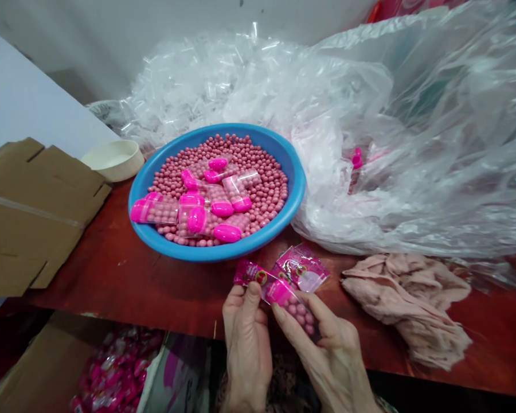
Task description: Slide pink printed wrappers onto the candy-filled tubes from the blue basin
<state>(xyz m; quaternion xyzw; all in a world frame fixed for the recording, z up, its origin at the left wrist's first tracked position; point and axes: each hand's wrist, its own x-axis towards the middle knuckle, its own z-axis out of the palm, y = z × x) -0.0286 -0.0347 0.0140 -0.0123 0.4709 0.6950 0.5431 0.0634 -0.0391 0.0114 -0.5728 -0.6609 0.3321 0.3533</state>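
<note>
The clear plastic tube [296, 315] packed with pink balls sits in my grip just over the near edge of the bench [124, 275], tilted, with its pink cap [276, 291] pointing up and to the left. My right hand [331, 355] has its fingers [303, 307] clamped on the body of the tube. My left hand [246, 344] stands just beside it, its fingers [253, 295] together, with the thumb pressed against a printed pink sachet [253, 273] that meets the cap. I can't tell whether the sachet is joined to the tube. A second pink sachet [301, 267] lies on the bench just beyond.

Farther out, a blue plastic basin [294, 172] holds a heap of loose pink balls [262, 166] and several filled, pink-capped tubes [155, 209] lying on top. Behind the basin is a mass of empty clear tubes [206, 86], and a large clear plastic bag [417, 172] slumps against its right side. A crumpled pink cloth [406, 307] sits on the bench to my right. To my left are a flattened cardboard sheet [30, 212] and a white bowl [114, 159]. Below the bench edge, a cardboard box [47, 367] holds a pile of pink packets [116, 367].
</note>
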